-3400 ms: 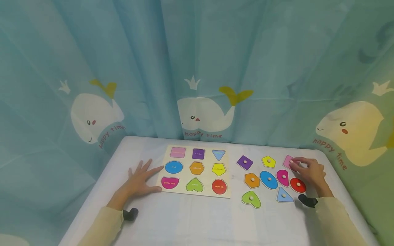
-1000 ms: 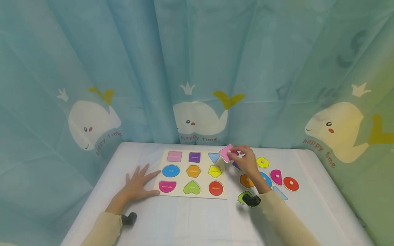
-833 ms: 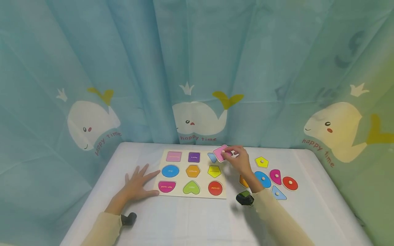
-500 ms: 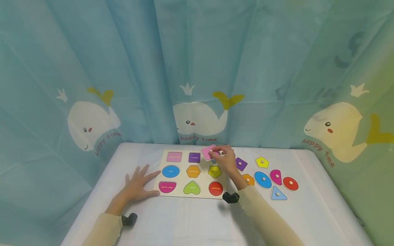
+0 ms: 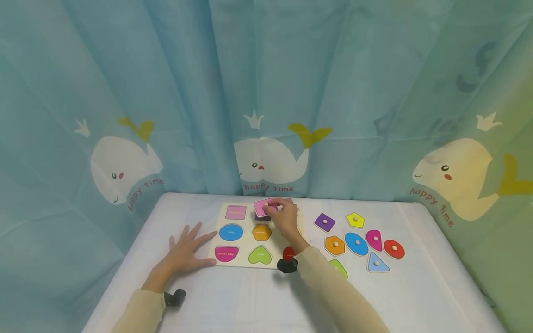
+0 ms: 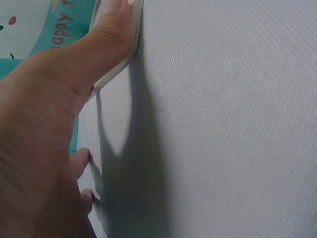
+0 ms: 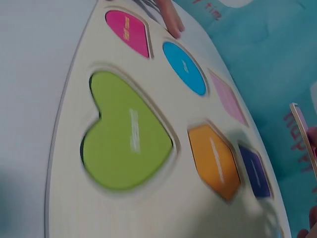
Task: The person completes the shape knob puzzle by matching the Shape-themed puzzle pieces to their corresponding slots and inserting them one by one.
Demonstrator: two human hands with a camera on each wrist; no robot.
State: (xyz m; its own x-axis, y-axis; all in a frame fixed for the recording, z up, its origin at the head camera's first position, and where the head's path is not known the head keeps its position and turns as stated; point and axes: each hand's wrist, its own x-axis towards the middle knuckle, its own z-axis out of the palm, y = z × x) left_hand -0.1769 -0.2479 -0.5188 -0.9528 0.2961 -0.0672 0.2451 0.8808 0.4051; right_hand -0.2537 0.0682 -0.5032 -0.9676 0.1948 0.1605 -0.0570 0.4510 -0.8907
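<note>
A cream puzzle board (image 5: 245, 241) with coloured, labelled shape recesses lies on the table. My right hand (image 5: 286, 219) pinches a pink rectangular puzzle piece (image 5: 260, 208) by its knob. The piece is raised over the board's far row and partly covers the purple square recess (image 5: 263, 217); its edge (image 7: 300, 124) shows at the right of the right wrist view. My left hand (image 5: 186, 249) lies with fingers spread at the board's left side, its thumb (image 6: 116, 34) against the board edge. The pink rectangle recess (image 5: 236, 212) is just left of the held piece.
Right of the board lie several knobbed pieces, among them a purple square (image 5: 325, 222), an orange hexagon (image 5: 334, 245), a blue oval (image 5: 356, 243) and a red circle (image 5: 393, 249). A green heart piece (image 5: 339, 268) is partly behind the right sleeve. A curtain (image 5: 266, 92) hangs behind the table.
My right hand has picked up the pink rectangle from the far right and carried it left over the board, past the triangle recess. The left hand has stayed at the board's edge.
</note>
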